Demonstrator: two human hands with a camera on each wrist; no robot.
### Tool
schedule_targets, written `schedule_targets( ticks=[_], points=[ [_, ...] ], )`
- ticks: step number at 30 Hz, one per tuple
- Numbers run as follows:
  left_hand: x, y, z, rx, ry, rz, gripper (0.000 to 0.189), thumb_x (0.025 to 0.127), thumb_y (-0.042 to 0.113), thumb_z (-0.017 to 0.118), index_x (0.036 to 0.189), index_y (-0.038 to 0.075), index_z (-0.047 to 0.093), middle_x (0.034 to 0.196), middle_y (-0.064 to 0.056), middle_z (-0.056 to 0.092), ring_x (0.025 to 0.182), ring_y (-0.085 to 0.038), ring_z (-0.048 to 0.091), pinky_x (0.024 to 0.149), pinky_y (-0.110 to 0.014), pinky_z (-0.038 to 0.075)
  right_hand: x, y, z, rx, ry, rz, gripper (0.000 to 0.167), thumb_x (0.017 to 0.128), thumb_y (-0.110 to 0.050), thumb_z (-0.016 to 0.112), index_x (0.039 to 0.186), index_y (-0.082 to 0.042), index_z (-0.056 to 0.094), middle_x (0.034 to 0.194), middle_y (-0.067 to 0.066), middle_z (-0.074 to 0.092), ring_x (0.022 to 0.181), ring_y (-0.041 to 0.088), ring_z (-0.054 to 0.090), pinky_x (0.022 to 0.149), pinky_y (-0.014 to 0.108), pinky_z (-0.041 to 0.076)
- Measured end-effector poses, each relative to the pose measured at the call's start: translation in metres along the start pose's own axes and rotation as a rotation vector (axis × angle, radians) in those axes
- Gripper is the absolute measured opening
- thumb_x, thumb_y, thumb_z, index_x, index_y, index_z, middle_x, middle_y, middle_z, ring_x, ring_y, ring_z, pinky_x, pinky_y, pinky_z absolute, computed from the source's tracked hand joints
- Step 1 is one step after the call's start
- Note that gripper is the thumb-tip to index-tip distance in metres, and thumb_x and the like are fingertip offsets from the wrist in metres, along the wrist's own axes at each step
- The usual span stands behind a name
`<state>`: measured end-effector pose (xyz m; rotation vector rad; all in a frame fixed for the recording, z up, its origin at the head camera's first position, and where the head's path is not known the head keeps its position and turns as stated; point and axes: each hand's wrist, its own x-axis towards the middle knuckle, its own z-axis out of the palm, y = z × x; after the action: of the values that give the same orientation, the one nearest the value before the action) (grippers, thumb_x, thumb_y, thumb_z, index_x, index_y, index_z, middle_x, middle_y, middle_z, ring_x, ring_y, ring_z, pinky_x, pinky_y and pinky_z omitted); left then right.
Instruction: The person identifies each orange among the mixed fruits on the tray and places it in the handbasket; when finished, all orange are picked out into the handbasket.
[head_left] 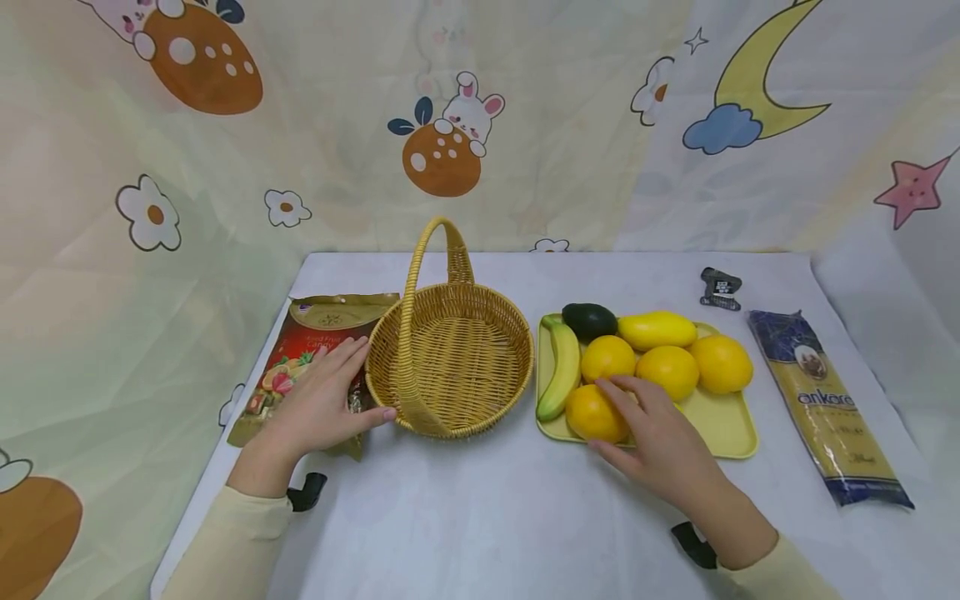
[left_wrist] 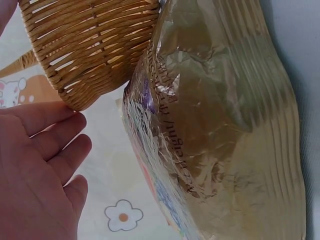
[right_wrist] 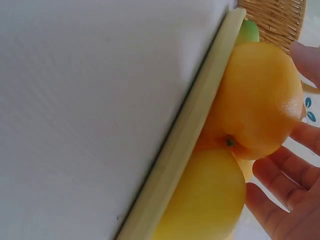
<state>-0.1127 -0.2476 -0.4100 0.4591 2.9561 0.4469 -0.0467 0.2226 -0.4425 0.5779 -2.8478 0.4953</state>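
My left hand (head_left: 322, 408) reaches to the left side of a wicker basket (head_left: 465, 358) with a tall arched handle. Its extended fingertips touch the woven wall in the left wrist view, while the thumb points toward the basket's front. Beneath this hand lies a red and gold candy bag (head_left: 300, 358), partly covered by it. On the right, my right hand (head_left: 660, 433) spreads around the front orange (head_left: 592, 414), which sits in a yellow tray (head_left: 723, 429). In the right wrist view its loosely bent fingers (right_wrist: 280, 175) lie along the orange's side, the thumb opposite.
Also in the tray are a banana (head_left: 562, 367), a dark green avocado (head_left: 590, 321), a long yellow fruit (head_left: 657, 330) and several more round orange-yellow fruits (head_left: 722, 364). A blue and gold packet (head_left: 828, 408) lies at the right, with a small black object (head_left: 721, 288) behind.
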Motion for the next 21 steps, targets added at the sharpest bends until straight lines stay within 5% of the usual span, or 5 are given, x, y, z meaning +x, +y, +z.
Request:
schedule_targets(
  ticks=[21],
  points=[
    [-0.0006,0.0001,0.0013,-0.016,-0.005,-0.022,0.125,0.076,0.089,0.064,0.167,0.011,0.027,0.174,-0.012,0.027,0.162,-0.038,0.021,0.13,-0.066,0.016,0.0001,-0.0012,0.0105,0.013,-0.025,0.049,0.089,0.076,-0.036,0.095,0.151,-0.015,0.053,0.142,0.012,0.052,0.131,0.034,0.05,0.107,0.057,0.053]
  ],
)
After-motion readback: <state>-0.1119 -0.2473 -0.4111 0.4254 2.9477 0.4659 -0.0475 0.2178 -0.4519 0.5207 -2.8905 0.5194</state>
